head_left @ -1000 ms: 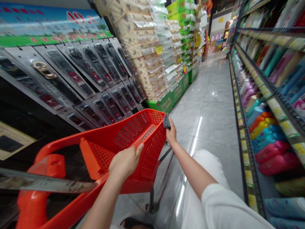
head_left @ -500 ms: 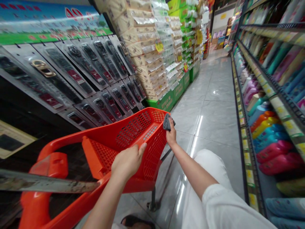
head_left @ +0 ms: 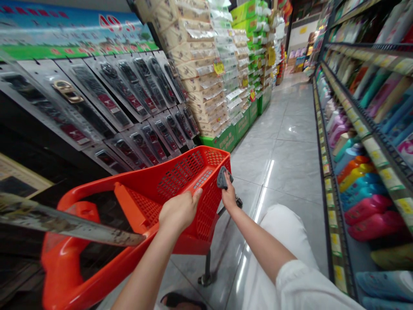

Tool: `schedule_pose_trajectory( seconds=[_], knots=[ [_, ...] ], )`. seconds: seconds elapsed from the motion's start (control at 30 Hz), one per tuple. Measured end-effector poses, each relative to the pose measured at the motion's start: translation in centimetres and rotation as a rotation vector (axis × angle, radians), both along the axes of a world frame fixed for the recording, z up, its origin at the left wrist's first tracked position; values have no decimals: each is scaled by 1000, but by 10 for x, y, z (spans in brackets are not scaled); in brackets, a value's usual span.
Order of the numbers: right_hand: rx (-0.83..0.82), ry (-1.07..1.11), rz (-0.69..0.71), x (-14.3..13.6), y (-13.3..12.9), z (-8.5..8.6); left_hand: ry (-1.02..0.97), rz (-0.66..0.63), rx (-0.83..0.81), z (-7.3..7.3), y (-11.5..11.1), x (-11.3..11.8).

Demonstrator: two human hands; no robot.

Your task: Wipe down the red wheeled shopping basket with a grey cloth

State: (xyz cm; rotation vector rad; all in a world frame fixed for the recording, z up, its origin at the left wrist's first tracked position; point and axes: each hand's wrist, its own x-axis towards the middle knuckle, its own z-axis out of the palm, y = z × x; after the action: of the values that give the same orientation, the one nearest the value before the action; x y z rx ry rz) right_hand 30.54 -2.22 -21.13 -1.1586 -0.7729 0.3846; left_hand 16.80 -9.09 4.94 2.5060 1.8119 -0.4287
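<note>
An orange shopping cart (head_left: 106,183) stands tilted across the left and middle of the view, its basket walls pierced with small holes. My left hand (head_left: 181,211) is closed over the near top rim of the basket, thumb pointing forward along it. At the cart's front corner, my right hand (head_left: 229,193) presses a dark grey cloth (head_left: 222,178) against the outer side of the basket, just below the rim. Part of that cloth is hidden behind my fingers. A worn metal pole (head_left: 69,221) crosses the cart's handle end at lower left.
Packaged belts (head_left: 106,88) hang on a rack at left. Beyond them rise stacked tissue packs (head_left: 200,73) on a green base. Shelves of colourful bottles (head_left: 368,189) line the right side. A grey tiled floor (head_left: 280,155) runs between, with a cart wheel (head_left: 204,280) on it.
My right hand and the cloth have moved slightly down and left, from the corner's rim onto the basket's outer side. My left hand still grips the rim. The view has shifted a little.
</note>
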Motion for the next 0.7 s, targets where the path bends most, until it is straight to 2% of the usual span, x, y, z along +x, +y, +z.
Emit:
schedule_pose_trajectory(
  seconds=[0.07,0.13,0.17,0.23,0.33,0.37,0.43,0.5,0.57,0.63,0.7],
  knots=[
    [-123,109,-12,-10,-5,-18,-3,-13,9,0,2,0],
    [-220,205,-15,-18,-6,-28,-6,-25,15,0,3,0],
    [-230,226,-13,-21,-6,-28,-6,-28,17,0,4,1],
    [-172,195,-3,-23,-4,-16,0,-26,21,0,5,2],
    [-21,27,57,-25,-6,4,3,-3,15,2,6,5],
    [6,-24,80,-27,-8,4,0,5,9,2,6,7],
    [-17,-44,103,-36,-13,-4,-6,12,-1,4,7,9],
    [-109,50,99,-47,-16,-19,-9,16,-8,5,8,10],
    [-191,163,94,-57,-18,-27,-9,21,-15,5,9,10],
    [-184,179,93,-63,-19,-20,-10,24,-23,5,10,9],
    [-94,68,113,-65,-22,-6,-9,28,-26,5,11,10]
  ],
)
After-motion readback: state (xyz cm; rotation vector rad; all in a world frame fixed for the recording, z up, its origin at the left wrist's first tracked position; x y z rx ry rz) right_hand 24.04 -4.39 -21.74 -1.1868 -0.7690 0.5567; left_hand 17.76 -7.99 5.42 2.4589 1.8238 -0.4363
